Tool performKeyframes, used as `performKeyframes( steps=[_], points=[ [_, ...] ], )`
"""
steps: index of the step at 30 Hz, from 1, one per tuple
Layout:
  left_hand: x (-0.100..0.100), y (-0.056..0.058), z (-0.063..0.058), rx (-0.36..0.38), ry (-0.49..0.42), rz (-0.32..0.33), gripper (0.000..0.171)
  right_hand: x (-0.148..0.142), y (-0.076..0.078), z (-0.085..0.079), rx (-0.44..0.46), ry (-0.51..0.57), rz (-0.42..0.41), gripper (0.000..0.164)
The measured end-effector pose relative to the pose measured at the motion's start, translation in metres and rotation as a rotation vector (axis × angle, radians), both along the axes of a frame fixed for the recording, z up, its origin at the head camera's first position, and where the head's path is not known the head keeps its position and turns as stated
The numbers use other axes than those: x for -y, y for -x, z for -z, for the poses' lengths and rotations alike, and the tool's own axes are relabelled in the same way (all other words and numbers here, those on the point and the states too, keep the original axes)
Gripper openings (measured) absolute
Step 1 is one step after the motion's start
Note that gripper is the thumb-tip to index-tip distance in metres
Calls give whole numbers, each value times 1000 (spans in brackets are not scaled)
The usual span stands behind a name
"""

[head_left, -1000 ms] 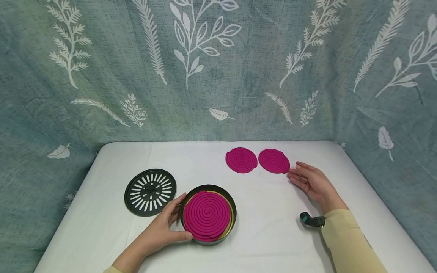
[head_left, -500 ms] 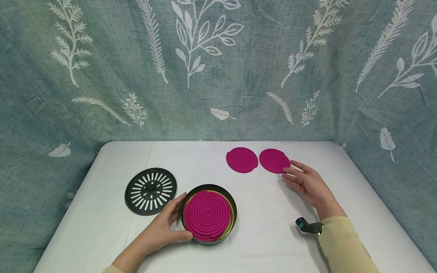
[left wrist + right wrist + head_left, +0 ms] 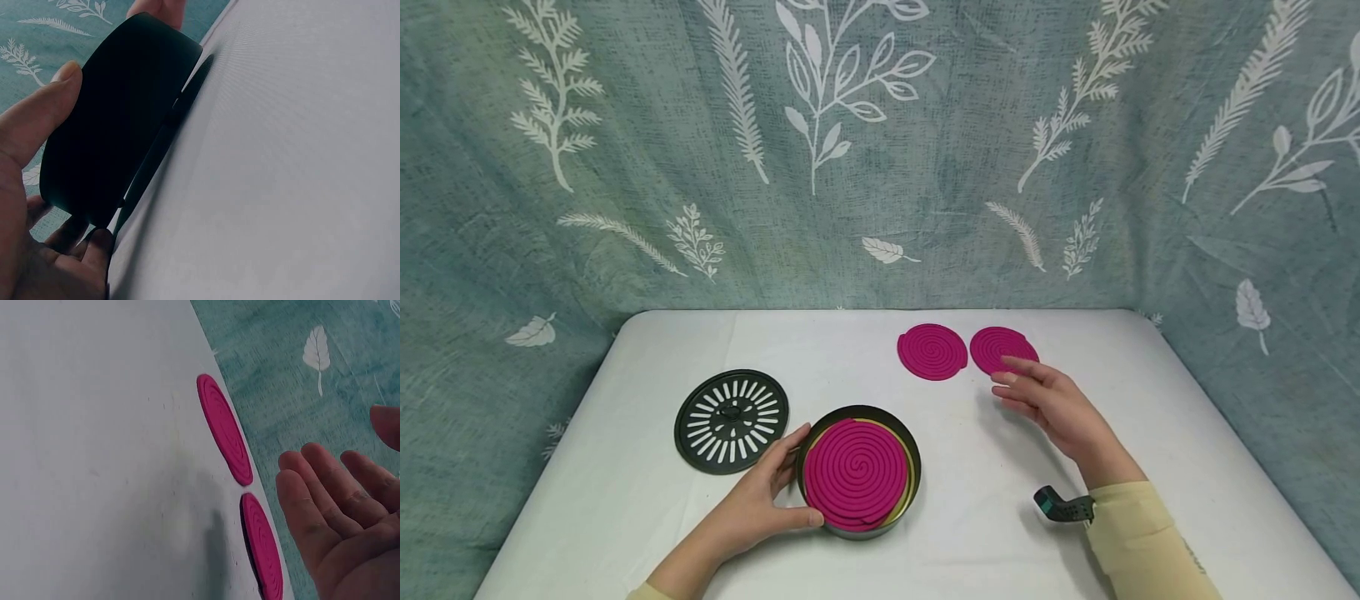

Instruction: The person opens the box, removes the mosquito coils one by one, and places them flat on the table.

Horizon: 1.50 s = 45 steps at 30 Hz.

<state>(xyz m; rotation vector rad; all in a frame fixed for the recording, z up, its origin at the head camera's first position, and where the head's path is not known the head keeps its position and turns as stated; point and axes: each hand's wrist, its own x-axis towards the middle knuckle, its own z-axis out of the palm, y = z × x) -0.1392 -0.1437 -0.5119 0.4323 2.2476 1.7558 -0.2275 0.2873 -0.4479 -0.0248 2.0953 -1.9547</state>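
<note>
My left hand (image 3: 756, 508) holds the side of a round dark mosquito coil tin (image 3: 913, 492), thumb in front and fingers behind. In the left wrist view the thumb lies against the dark wall of the tin (image 3: 125, 106). Inside the tin, showing above its yellow lining, lie pink spiral mosquito coils (image 3: 856, 471). My right hand (image 3: 1067, 417) is over the table with fingers loosely extended and nothing in it. Its fingertips overlap the near edge of a flat pink coil (image 3: 996, 343) in the head view. Another coil (image 3: 932, 352) lies to the left of that one.
A black slotted lid (image 3: 718, 417) with a small knob lies left of the tin. White cloth covers the table (image 3: 970, 517); a leaf-patterned curtain (image 3: 880, 167) hangs behind it. A small black device (image 3: 1063, 506) sits at my right wrist.
My right hand has moved left and slightly nearer me, from beside the right-hand coil to just in front of it. The left hand and the tin have stayed in place.
</note>
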Motion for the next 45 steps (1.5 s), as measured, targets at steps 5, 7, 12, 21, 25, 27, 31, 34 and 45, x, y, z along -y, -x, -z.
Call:
performKeyframes(
  steps=[5,7,12,21,25,27,31,34,45],
  points=[
    [0,0,0,0,6,0,114,15,-4,-3,-37,-47,-50,64],
    [0,0,0,3,8,-1,114,20,-5,-4,-55,-73,-70,61],
    [-1,0,0,12,7,-4,114,33,-10,-9,-101,-121,-127,56],
    [0,0,1,10,11,-6,114,53,-16,-15,-105,-163,-159,53],
    [0,0,1,11,13,-9,115,60,-17,-16,-118,-143,-186,52],
    [1,0,1,13,13,-15,115,63,-18,-16,-124,-136,-203,52],
    [1,0,2,19,18,-25,115,70,-20,-17,-130,-141,-233,52],
    [1,0,3,16,11,-19,114,76,-21,-17,-128,-146,-252,53],
    [0,1,2,2,-5,-8,113,98,-22,-19,-106,-127,-316,52]
  ],
)
